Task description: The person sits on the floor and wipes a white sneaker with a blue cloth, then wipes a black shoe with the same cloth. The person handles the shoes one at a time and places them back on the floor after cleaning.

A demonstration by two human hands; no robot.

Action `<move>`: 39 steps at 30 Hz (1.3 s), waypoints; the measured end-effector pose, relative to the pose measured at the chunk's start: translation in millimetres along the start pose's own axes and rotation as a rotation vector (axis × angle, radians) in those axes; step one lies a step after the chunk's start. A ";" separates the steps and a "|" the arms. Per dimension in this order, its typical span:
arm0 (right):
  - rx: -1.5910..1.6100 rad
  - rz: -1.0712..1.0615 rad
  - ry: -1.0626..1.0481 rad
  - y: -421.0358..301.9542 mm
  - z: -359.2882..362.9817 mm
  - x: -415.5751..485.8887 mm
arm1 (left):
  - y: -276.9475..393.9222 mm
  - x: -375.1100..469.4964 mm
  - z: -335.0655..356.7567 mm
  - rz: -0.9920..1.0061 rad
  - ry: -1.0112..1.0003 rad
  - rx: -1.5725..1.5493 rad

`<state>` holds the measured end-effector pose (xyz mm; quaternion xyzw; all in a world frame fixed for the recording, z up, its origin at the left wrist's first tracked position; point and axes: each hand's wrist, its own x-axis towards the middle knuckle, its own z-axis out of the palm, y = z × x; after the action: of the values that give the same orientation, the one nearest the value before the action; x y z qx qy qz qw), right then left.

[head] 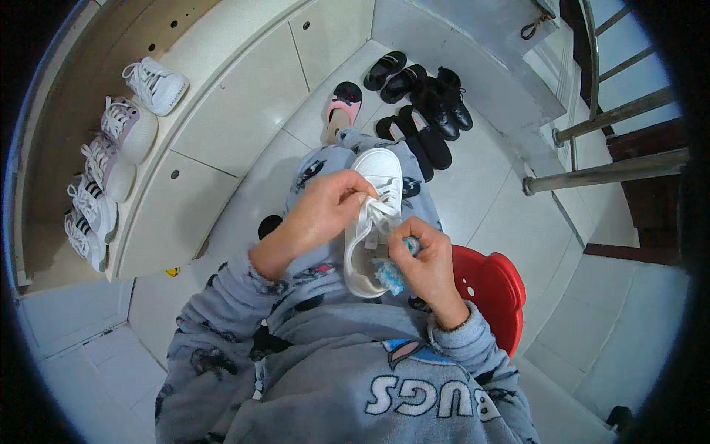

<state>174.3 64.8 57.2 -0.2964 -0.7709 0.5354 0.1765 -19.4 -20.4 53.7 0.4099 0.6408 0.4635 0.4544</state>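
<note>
A white lace-up shoe [360, 272] lies on my lap, its toe pointing away from me and its opening nearest my body. At the left side of its laces [378, 211], my left hand [327, 205] pinches part of the white lace between thumb and fingers. My right hand [422, 261] is closed at the shoe's right side, holding a blue-and-white fluffy cloth [391, 276] that hangs down by the opening. Whether the right fingers also grip a lace end cannot be told.
White sneakers [158, 86] line a shelf at the left, above cream cabinet doors [244, 83]. Several black shoes [435, 108] stand on the tiled floor ahead. A red plastic stool [502, 294] is at my right. Metal railings [610, 172] stand at the far right.
</note>
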 end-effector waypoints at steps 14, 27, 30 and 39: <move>-0.288 -0.120 0.193 -2.3 5.6 7.3 | 4.4 -1.4 3.4 -0.122 -0.051 -0.172; -0.322 -0.206 0.206 -1.4 11.0 13.9 | 9.2 -3.8 19.8 0.271 0.242 0.266; -0.300 -0.214 0.229 -0.3 12.2 14.8 | 9.0 -2.9 21.8 0.290 0.257 0.283; -0.350 -0.273 0.258 2.4 9.4 15.9 | -0.4 -2.5 23.7 0.508 0.230 0.595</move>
<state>157.3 68.9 50.8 -0.2813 -0.8559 0.3229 0.2900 4.0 -17.6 50.1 0.6142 0.6721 0.3980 0.1123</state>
